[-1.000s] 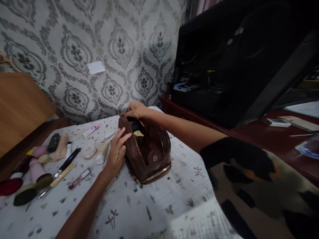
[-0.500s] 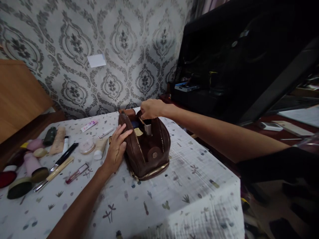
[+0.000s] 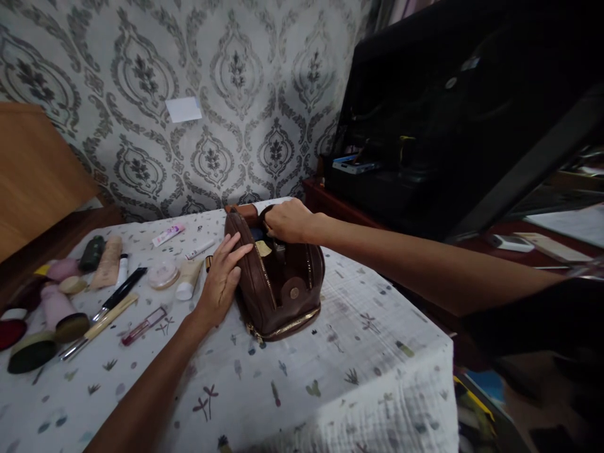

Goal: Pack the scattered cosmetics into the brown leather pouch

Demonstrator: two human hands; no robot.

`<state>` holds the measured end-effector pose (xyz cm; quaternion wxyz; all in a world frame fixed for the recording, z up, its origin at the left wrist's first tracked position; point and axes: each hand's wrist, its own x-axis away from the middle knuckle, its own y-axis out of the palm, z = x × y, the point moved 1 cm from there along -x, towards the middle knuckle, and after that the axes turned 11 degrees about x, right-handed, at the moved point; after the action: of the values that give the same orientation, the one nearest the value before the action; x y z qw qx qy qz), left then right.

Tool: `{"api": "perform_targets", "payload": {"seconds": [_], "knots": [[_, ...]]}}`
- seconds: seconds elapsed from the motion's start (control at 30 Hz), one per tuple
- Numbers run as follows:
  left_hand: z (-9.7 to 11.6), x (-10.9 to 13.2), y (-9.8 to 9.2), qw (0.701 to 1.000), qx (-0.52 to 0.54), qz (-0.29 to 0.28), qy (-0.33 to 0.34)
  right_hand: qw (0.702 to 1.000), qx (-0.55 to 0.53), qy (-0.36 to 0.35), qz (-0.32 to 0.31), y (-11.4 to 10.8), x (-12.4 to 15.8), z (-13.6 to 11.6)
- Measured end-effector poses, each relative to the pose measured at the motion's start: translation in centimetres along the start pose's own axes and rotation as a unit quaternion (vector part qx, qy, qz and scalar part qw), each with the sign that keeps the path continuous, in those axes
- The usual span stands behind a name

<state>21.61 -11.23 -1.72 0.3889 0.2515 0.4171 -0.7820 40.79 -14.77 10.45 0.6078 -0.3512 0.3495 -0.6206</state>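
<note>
A brown leather cosmetic bag (image 3: 283,321) stands unzipped on the cloth-covered table. My left hand (image 3: 225,274) rests against its left side, fingers stretched out flat along the zipper edge. My right hand (image 3: 289,221) reaches into the back of the bag's mouth from the right. Its fingers are curled, and their tips are hidden, so I cannot make out what they hold. Within the bag, a yellowish piece (image 3: 263,249) and a small greyish item (image 3: 280,251) show below my right hand. Beside my left hand lies a beige tube (image 3: 189,280) with a white cap.
Left on the patterned tablecloth (image 3: 264,402) lie a round powder case (image 3: 163,274), a lip gloss (image 3: 144,326), a black-handled brush (image 3: 120,294), a pink-and-white tube (image 3: 168,234) and several other cosmetics. A large black screen (image 3: 425,126) leans at the right.
My right hand has lowered further into the bag, now covering much of the small greyish item. My left hand stays against the bag's side. The view has shifted slightly.
</note>
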Motion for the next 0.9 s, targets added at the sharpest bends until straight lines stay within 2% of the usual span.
{"api": "perform_targets", "payload": {"seconds": [0.3,0.5,0.7,0.9], "knots": [[0.1,0.1,0.0,1.000,0.008,-0.009,-0.004,0.997,0.030,-0.064,0.001,0.8,0.4,0.4],[0.2,0.1,-0.1,1.000,0.006,-0.009,-0.008,0.989,0.027,-0.141,0.022,1.7,0.0,0.9],[0.2,0.1,-0.1,1.000,0.009,-0.011,-0.008,0.982,0.025,-0.189,0.013,1.8,0.0,1.1],[0.3,0.1,-0.1,1.000,0.002,-0.011,-0.016,0.980,0.021,-0.198,0.001,2.0,-0.9,1.1]]}}
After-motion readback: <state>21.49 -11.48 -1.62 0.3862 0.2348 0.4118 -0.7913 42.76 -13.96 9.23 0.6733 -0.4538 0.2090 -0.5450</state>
